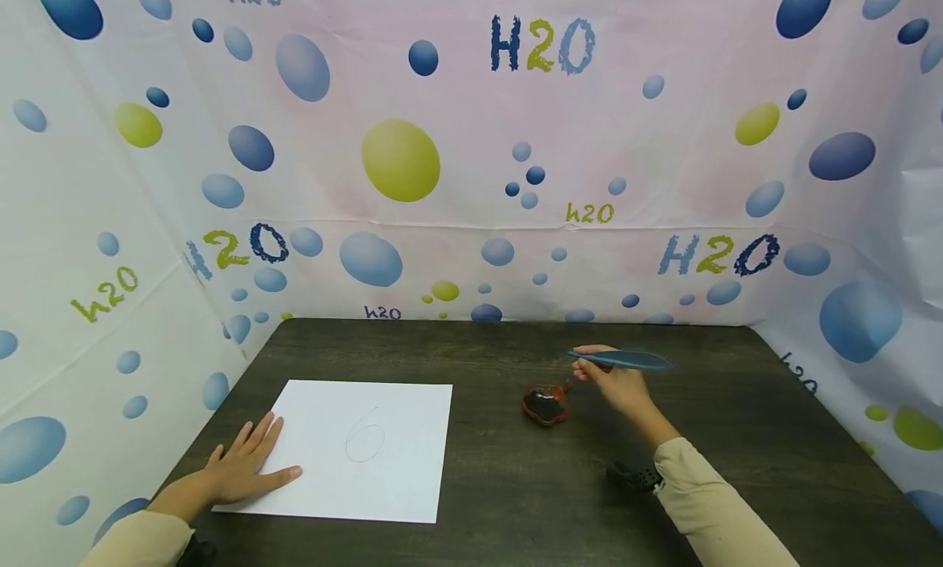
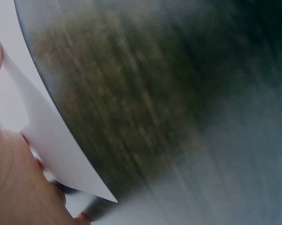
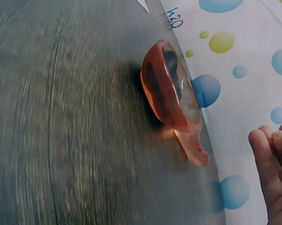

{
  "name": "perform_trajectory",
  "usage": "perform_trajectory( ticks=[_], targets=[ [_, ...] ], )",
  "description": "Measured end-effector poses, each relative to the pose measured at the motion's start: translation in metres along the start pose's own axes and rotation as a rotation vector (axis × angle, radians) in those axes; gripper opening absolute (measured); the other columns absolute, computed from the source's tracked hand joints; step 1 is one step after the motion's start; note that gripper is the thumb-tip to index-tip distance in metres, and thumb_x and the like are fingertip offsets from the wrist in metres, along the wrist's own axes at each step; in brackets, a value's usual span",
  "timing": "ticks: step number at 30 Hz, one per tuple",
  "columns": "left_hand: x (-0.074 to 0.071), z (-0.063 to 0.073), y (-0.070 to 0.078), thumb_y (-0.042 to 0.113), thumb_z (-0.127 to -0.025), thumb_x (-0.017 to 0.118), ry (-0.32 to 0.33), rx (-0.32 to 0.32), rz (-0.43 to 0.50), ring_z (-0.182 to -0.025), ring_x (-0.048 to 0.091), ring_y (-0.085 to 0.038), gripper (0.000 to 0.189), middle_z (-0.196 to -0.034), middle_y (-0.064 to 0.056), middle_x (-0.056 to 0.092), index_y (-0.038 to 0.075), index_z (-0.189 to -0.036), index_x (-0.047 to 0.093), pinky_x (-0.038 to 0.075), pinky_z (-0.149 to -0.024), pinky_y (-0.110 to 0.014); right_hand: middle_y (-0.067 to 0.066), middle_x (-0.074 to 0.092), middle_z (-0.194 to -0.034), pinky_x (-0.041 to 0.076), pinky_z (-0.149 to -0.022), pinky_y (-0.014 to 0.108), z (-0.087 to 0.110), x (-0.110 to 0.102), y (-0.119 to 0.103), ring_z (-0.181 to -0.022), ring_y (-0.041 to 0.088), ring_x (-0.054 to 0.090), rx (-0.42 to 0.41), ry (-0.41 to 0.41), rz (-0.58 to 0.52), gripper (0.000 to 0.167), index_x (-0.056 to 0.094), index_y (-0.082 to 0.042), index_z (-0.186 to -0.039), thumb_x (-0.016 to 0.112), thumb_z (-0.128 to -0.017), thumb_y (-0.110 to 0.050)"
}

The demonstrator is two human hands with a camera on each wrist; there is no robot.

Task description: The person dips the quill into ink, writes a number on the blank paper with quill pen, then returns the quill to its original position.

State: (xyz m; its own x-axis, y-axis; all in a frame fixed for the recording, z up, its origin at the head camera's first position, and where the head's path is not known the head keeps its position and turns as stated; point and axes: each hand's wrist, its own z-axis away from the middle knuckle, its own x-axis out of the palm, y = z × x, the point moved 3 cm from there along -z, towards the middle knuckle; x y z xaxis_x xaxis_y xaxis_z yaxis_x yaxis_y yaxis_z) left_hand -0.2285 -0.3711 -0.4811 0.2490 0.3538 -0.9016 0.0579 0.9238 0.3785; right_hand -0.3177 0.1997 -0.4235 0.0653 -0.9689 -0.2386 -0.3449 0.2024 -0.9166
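My left hand (image 1: 239,469) lies with spread fingers on the left edge of a white sheet of paper (image 1: 412,493). A thin outline like a 6 is drawn on the sheet. In the left wrist view, the paper's corner (image 2: 61,154) lifts beside the palm. At the right, my right hand (image 1: 615,387) pinches a blue feather (image 1: 633,360) between thumb and fingers, held roughly level. Just left of that hand is a small translucent red dish (image 1: 563,403) with a short handle, holding something dark. The right wrist view shows the dish (image 3: 162,93) and fingertips (image 3: 259,140) apart from it.
All of this is on a dark wood-grain table (image 1: 501,469). A white backdrop (image 1: 471,101) with blue and green dots rises behind it and along both sides. A black strap (image 1: 633,475) sits under the right wrist.
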Motion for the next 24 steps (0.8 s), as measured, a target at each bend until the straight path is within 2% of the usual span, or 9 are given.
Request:
perform_trajectory(
  ticks=[2,3,4,6,10,11,15,19,24],
  targets=[
    [0.0,0.0,0.0,0.065,-0.082,0.059,0.001,0.001,-0.002,-0.136,0.0,-0.059,0.106,-0.156,-0.028,0.001,-0.004,-0.149,0.014,-0.009,-0.089,-0.083,0.023,0.071,-0.093,0.057,-0.07,0.029,0.0,-0.002,-0.001,-0.077,0.009,0.071,-0.089,-0.028,-0.11,0.029,0.05,0.026,-0.116,0.054,-0.092,0.009],
    [0.0,0.0,0.0,0.064,-0.082,0.059,0.004,0.003,-0.003,-0.136,0.0,-0.06,0.106,-0.156,-0.028,0.001,-0.004,-0.149,0.014,-0.009,-0.089,-0.083,0.015,0.072,-0.09,0.057,-0.069,0.028,0.002,-0.002,-0.005,-0.077,0.008,0.071,-0.128,-0.037,-0.113,0.028,0.05,0.028,-0.114,0.053,-0.091,0.012],
    [0.0,0.001,0.0,0.064,-0.082,0.059,0.007,0.005,-0.004,-0.136,0.0,-0.06,0.105,-0.156,-0.028,0.002,-0.004,-0.149,0.014,-0.009,-0.089,-0.083,0.016,0.072,-0.088,0.057,-0.068,0.028,0.003,-0.002,-0.01,-0.077,0.008,0.071,-0.166,-0.045,-0.11,0.027,0.05,0.029,-0.113,0.053,-0.09,0.015],
    [-0.001,0.001,0.001,0.063,-0.082,0.059,0.011,0.01,0.0,-0.136,0.0,-0.06,0.105,-0.156,-0.028,0.002,-0.004,-0.149,0.014,-0.009,-0.089,-0.083,0.018,0.072,-0.088,0.057,-0.068,0.033,0.007,-0.001,-0.022,-0.079,0.018,0.072,-0.181,-0.052,-0.069,0.026,0.05,0.03,-0.112,0.052,-0.089,0.018],
    [-0.001,0.001,0.002,0.063,-0.082,0.059,0.015,0.012,0.0,-0.136,0.001,-0.06,0.104,-0.156,-0.028,0.002,-0.004,-0.149,0.014,-0.008,-0.089,-0.083,0.037,0.065,-0.095,0.057,-0.071,0.039,0.012,0.002,-0.034,-0.084,0.038,0.07,-0.062,-0.022,0.154,0.027,0.057,0.02,-0.116,0.056,-0.09,0.012],
    [-0.001,0.001,0.002,0.063,-0.082,0.059,0.015,0.01,-0.002,-0.136,0.001,-0.06,0.104,-0.156,-0.028,0.003,-0.004,-0.149,0.015,-0.008,-0.089,-0.083,0.036,0.065,-0.098,0.057,-0.072,0.04,0.012,0.002,-0.032,-0.086,0.042,0.068,-0.03,-0.022,0.185,0.029,0.057,0.018,-0.118,0.056,-0.091,0.01],
    [-0.001,0.001,0.002,0.063,-0.083,0.058,0.017,0.009,-0.021,-0.135,0.002,-0.061,0.104,-0.155,-0.029,0.004,-0.006,-0.148,0.016,-0.007,-0.09,-0.083,0.03,0.068,-0.102,0.057,-0.073,0.035,0.008,-0.001,-0.016,-0.087,0.038,0.07,-0.005,-0.017,0.224,0.033,0.057,0.012,-0.123,0.059,-0.091,0.006],
    [0.0,0.0,0.001,0.063,-0.083,0.058,0.016,0.011,-0.017,-0.135,0.002,-0.061,0.104,-0.155,-0.029,0.004,-0.006,-0.148,0.016,-0.007,-0.089,-0.083,0.03,0.067,-0.106,0.057,-0.076,0.033,0.006,-0.004,-0.005,-0.091,0.035,0.07,0.013,-0.039,0.163,0.036,0.054,0.01,-0.128,0.057,-0.092,0.005],
    [0.0,0.001,0.001,0.062,-0.083,0.059,0.024,0.017,-0.011,-0.135,0.002,-0.06,0.103,-0.156,-0.029,0.004,-0.005,-0.148,0.016,-0.008,-0.089,-0.083,0.033,0.063,-0.113,0.055,-0.083,0.038,0.006,-0.008,0.001,-0.092,0.017,0.071,0.04,-0.086,0.0,0.038,0.049,0.009,-0.134,0.051,-0.096,0.004]
  ],
)
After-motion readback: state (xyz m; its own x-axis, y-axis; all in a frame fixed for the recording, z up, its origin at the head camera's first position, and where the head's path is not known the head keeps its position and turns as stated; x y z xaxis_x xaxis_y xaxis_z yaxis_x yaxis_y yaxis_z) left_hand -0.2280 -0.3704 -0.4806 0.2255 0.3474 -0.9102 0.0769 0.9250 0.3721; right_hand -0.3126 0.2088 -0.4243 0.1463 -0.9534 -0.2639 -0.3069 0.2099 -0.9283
